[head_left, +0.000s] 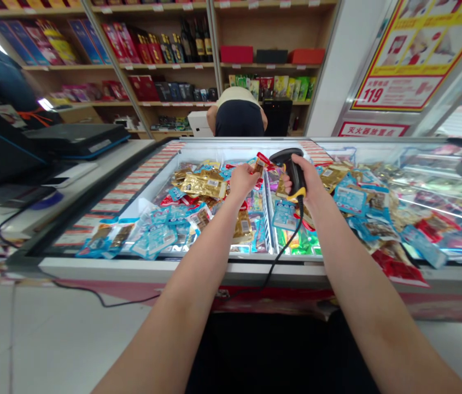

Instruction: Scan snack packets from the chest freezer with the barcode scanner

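Observation:
My left hand (242, 180) is closed on a small red and gold snack packet (262, 162), held up over the glass-topped chest freezer (198, 261). My right hand (305, 181) grips a black barcode scanner (292, 164) with a yellow band; its head sits just right of the packet. The scanner's black cable (284, 246) drops over the freezer's front edge. Many small blue, gold and red snack packets (202, 186) lie scattered across the freezer lid beneath both hands.
A black checkout terminal and printer (70, 139) stand on the counter at left. Beyond the freezer a person (239, 112) bends over before wooden shelves (165, 65) of boxed goods. A red and yellow poster (411, 54) hangs at upper right.

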Available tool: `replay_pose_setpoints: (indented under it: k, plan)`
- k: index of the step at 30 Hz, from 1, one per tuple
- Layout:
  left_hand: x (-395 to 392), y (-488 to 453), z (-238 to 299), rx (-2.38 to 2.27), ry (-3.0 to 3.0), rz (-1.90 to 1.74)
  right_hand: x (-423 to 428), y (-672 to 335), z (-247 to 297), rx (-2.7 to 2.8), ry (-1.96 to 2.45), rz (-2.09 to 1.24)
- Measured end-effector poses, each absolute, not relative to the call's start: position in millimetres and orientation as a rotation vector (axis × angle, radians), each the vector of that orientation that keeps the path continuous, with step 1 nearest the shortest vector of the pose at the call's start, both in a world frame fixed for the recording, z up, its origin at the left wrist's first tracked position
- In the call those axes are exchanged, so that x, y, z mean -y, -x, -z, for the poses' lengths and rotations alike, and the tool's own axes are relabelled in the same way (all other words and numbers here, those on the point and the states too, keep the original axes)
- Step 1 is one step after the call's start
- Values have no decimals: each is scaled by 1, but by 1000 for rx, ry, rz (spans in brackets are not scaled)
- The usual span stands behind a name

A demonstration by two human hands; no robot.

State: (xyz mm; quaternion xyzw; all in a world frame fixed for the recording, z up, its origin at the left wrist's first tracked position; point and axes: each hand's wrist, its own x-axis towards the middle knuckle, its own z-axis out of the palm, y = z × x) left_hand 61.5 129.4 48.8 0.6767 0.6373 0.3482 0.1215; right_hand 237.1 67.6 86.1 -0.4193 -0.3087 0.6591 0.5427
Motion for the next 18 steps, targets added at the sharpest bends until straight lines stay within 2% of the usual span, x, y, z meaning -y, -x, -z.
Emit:
replay_pose_setpoints:
  k: [18]
  plan:
    - [-138,-60,-39,-1845,-1915,-999,-71,-241,-83,803,924,-1636]
